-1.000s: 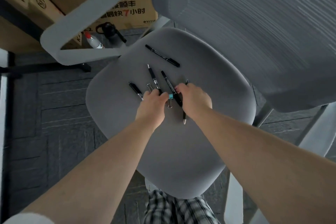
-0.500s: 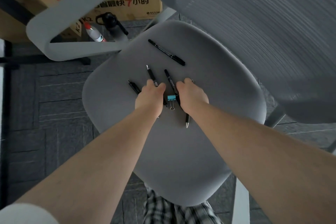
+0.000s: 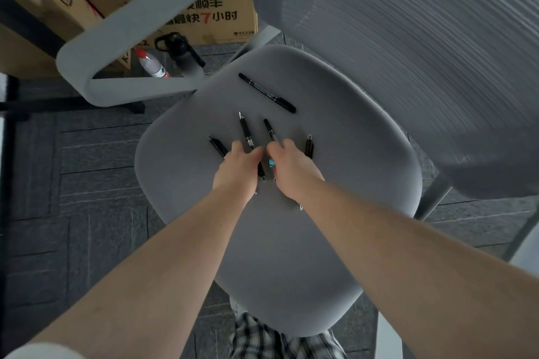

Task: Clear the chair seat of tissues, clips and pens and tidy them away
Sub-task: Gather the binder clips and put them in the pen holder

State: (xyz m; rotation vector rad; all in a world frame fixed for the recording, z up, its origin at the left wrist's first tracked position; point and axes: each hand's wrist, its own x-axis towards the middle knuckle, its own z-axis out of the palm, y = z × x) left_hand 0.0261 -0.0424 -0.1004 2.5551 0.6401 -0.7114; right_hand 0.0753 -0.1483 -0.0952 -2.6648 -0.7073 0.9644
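Several black pens lie on the grey chair seat point(image 3: 335, 154). A black marker point(image 3: 267, 92) lies apart at the back. My left hand point(image 3: 236, 169) rests knuckles up on the seat, covering the lower end of one pen point(image 3: 218, 146). A second pen point(image 3: 246, 131) runs down between my hands. My right hand point(image 3: 291, 169) lies beside it, thumb and forefinger either side of a third pen point(image 3: 271, 131), and covers most of a fourth pen point(image 3: 309, 147). A blue binder clip point(image 3: 271, 162) peeks out between my hands. Both sets of fingertips are hidden.
The chair's backrest point(image 3: 408, 52) fills the upper right and its grey armrest point(image 3: 116, 46) curves at upper left. Cardboard boxes point(image 3: 221, 9), a red-capped bottle point(image 3: 151, 65) and a black bottle point(image 3: 180, 49) stand on the dark floor behind. Checked fabric point(image 3: 277, 341) shows below the seat.
My hands have drawn closer together over the pens. The right hand has slid left and now hides most of the blue binder clip. The pens lie where they were.
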